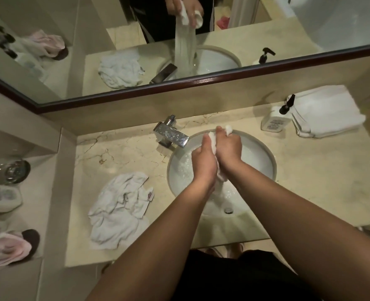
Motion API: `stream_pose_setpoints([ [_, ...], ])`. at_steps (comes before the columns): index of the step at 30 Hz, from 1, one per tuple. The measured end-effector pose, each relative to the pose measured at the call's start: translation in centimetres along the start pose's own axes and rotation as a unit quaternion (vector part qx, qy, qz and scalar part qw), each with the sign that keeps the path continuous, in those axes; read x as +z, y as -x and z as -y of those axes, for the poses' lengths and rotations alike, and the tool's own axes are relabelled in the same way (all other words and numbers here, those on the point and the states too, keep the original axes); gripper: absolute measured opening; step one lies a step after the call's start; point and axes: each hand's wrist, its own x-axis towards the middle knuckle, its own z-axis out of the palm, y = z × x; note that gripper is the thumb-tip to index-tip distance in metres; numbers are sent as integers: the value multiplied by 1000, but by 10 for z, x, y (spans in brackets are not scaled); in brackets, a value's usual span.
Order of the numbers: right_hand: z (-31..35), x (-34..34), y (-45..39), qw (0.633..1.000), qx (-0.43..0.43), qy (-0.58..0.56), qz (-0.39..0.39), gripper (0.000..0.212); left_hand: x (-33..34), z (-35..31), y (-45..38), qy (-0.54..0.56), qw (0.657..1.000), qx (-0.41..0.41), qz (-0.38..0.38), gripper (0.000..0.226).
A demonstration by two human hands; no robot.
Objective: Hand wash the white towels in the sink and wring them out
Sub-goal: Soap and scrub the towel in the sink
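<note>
— Both hands are over the sink [272,161], see? Her left hand [203,161] and right hand [228,148] are pressed close together, each one curled tight around the same wet towel [212,142].

— Where's the rest of that towel? I only see a bit of white poking out above the fingers.

— A tuft sticks out past the right hand's knuckles, on the far side of the sink, and the rest hangs down between the wrists into the basin. The mirror [179,86] behind the sink shows it better: a long twisted rope of cloth dropping from the hands into the bowl.

— Is there water in the sink?

— Some, with bubbles on it, mostly on the side under the faucet [172,135]. The faucet sits at the sink's back left edge. I can't tell from here whether it is running.

— And the other towels?

— A crumpled white towel [119,211] lies on the counter [310,177] left of the sink, well apart from the rim, with a small tag showing at its near edge. Right of the sink, toward the wall, there is a folded stack of towels [327,114], and a soap pump bottle [274,120] stands touching that stack on the sink's side.

— Anything further off?

— Far left of the sink, on the lower ledge, a pink cloth [6,248] lies bunched up, and a small dish [13,171] sits beyond it.
</note>
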Motion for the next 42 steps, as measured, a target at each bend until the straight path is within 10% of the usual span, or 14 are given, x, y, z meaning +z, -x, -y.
stream_pose_setpoints([
  [16,7,-19,21,989,-77,45,118,46,12,-20,-4,25,997,-7,-68,43],
  [42,14,-52,-14,998,-18,-25,63,48,55,-2,15,97,992,11,-81,40],
])
